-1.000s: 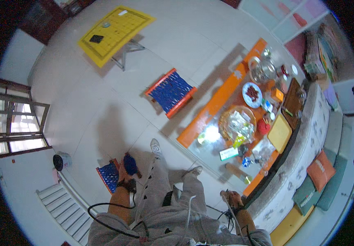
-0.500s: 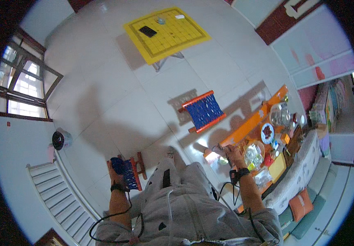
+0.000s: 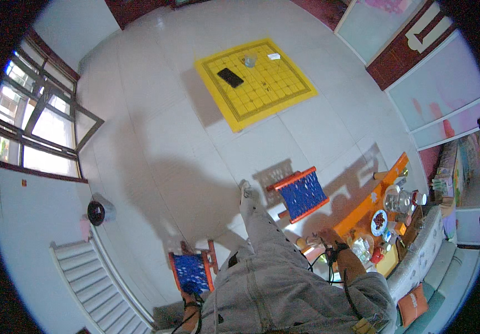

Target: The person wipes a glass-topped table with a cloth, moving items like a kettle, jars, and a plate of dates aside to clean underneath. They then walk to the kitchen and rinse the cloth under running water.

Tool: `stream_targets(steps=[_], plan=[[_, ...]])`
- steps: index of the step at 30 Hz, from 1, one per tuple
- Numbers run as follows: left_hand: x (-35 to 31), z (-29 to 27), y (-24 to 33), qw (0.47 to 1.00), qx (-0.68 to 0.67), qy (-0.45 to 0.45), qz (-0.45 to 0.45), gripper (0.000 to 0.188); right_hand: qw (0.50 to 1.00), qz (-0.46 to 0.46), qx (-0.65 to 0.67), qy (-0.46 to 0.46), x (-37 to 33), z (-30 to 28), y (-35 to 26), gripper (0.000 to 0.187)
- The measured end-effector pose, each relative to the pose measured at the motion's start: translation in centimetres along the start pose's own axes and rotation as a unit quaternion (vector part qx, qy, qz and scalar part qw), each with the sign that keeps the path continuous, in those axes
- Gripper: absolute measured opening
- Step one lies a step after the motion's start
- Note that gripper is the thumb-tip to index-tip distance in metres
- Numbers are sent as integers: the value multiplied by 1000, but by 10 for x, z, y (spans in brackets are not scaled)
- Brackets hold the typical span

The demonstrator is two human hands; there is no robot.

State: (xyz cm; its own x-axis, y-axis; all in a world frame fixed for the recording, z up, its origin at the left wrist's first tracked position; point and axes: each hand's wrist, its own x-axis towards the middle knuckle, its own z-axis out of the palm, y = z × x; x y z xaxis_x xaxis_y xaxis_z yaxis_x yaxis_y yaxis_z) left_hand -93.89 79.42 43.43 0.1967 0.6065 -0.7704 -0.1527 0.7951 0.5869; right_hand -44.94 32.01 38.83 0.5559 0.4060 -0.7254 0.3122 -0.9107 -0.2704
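My left hand is low, by the near end of a folding stool with a blue woven seat and reddish wooden bars. A darker blue patch shows beside the hand, and its fingers are mostly hidden. My right hand is at the near left corner of the orange wooden table. It is small and blurred there, so what it touches or holds does not show clearly. Dark straps and black cords run round both wrists. One leg in grey trousers is stretched forward on the floor.
A second blue stool stands ahead. Farther off is a yellow board-topped table with a black phone and a glass. On the orange table are a plate of dark red fruit and jars. A bin stands left.
My view has shifted, and one leg now reaches farther forward. My left hand has come down towards the stool's near end; the dark blue round thing it held no longer shows distinctly.
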Motion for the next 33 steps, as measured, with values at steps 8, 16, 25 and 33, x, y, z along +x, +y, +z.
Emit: stream_targets(steps=[8, 16, 25, 33], plan=[[100, 93, 74, 996, 79, 27, 16, 38, 998, 46, 22, 34, 154, -88, -84, 29], [223, 240, 229, 995, 36, -1, 92, 64, 934, 10, 325, 147, 309, -205, -229, 24], [393, 416, 387, 902, 386, -33, 190, 33, 466, -14, 884, 25, 396, -220, -352, 20], [576, 670, 457, 673, 644, -232, 280, 46, 271, -52, 961, 18, 443, -242, -420, 9]])
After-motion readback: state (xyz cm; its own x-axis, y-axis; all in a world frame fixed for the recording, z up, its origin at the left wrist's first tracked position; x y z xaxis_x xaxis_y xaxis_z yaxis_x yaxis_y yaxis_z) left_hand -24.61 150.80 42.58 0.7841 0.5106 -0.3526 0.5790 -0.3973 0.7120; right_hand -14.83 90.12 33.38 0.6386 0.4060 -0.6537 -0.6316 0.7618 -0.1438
